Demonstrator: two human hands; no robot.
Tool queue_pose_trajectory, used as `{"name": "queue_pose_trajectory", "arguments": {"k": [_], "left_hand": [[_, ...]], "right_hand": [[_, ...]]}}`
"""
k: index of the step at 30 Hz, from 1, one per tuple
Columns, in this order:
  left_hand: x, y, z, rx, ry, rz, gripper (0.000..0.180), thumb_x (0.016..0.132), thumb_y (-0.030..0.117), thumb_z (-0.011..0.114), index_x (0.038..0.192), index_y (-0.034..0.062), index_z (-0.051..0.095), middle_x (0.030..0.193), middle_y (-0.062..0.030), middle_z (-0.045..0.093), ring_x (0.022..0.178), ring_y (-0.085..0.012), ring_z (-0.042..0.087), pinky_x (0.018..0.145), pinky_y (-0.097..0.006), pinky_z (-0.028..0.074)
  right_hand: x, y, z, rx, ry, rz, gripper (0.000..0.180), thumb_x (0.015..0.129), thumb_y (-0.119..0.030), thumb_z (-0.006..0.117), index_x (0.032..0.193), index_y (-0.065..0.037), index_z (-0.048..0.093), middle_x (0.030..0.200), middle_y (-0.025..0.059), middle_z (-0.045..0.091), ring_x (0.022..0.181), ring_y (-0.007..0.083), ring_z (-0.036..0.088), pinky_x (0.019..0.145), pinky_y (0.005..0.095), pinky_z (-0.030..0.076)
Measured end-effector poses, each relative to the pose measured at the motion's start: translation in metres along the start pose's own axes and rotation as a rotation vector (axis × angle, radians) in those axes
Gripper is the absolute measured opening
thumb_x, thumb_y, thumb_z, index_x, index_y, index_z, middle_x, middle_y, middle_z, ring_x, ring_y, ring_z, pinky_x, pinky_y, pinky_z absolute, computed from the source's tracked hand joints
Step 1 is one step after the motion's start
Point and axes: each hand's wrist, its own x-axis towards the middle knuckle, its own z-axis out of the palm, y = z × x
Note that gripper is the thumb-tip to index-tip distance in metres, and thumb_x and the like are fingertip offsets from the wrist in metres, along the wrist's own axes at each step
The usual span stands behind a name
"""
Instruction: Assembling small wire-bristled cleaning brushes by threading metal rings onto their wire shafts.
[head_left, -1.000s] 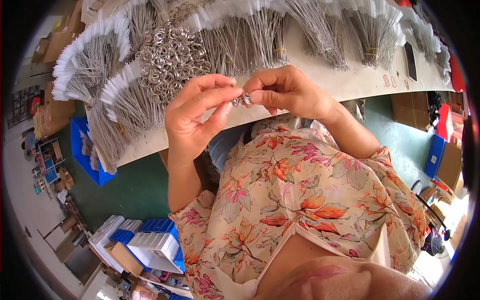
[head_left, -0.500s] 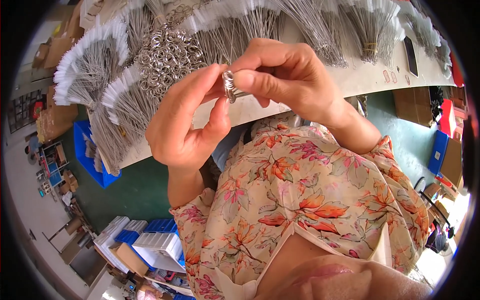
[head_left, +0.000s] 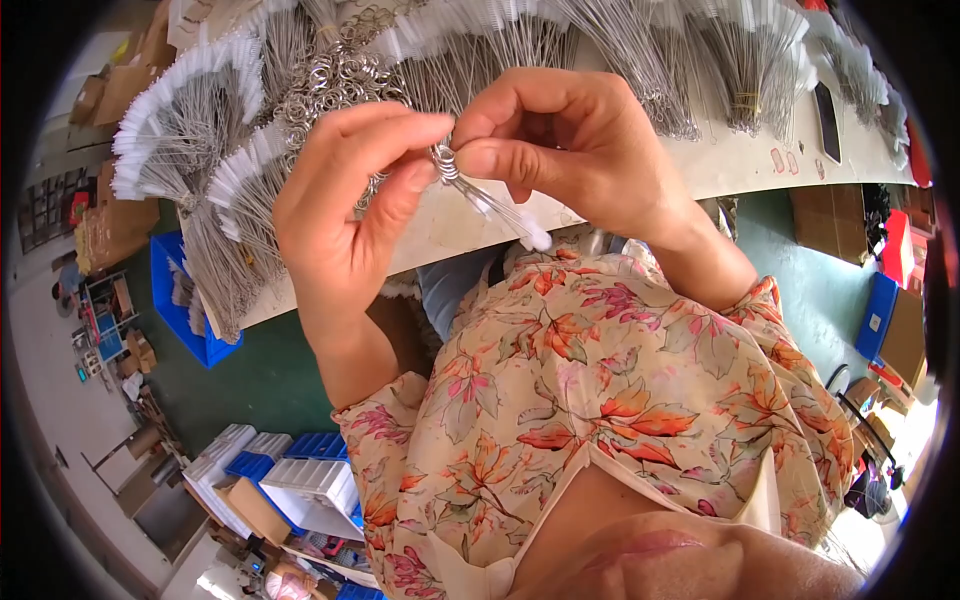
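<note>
Above the near table edge, my left hand point(head_left: 335, 205) and my right hand point(head_left: 590, 150) meet at a small shiny metal ring point(head_left: 446, 160). The left thumb and fingers pinch its left side; the right thumb and forefinger close on its right side. From the ring a few thin wire brushes point(head_left: 487, 205) slant down to the right, ending in a white bristle tip. Fingertips partly cover the ring and the wire ends. Behind my left hand lies a heap of loose metal rings point(head_left: 345, 78).
Bundles of white-bristled wire brushes point(head_left: 190, 120) line the table point(head_left: 700, 165), left and far side. A dark phone point(head_left: 827, 122) lies at the right. A blue bin point(head_left: 190, 320) stands beside the table's left end. Cardboard boxes point(head_left: 828, 220) are on the right floor.
Both hands have shifted slightly, the left one a little leftward. The brushes' white tip now shows below the ring, where before the wires were mostly hidden behind the right fingers.
</note>
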Motion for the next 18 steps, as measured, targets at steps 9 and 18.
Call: {"name": "queue_pose_trajectory", "arguments": {"k": [9,18], "left_hand": [[-0.023,0.0,-0.003,-0.718,0.148,-0.533,0.013,0.088,0.009,0.057,0.096,-0.0009,0.057,0.077,-0.0008,0.055,0.056,-0.004,0.04,0.05,-0.017,0.034],[-0.041,0.011,-0.035,-0.94,0.098,-0.758,0.012,0.087,0.01,0.059,0.096,0.0025,0.061,0.076,-0.0021,0.06,0.054,-0.0039,0.047,0.048,-0.018,0.036]], "right_hand": [[0.003,0.005,0.004,0.078,-0.116,0.085,0.012,0.083,-0.012,0.065,0.087,-0.001,0.063,0.075,0.0002,0.06,0.061,0.0045,0.052,0.053,0.0194,0.045],[0.013,0.013,0.027,0.119,-0.225,0.085,0.011,0.085,-0.011,0.063,0.09,-0.001,0.061,0.077,0.0004,0.061,0.063,0.0042,0.053,0.054,0.0195,0.045]]}}
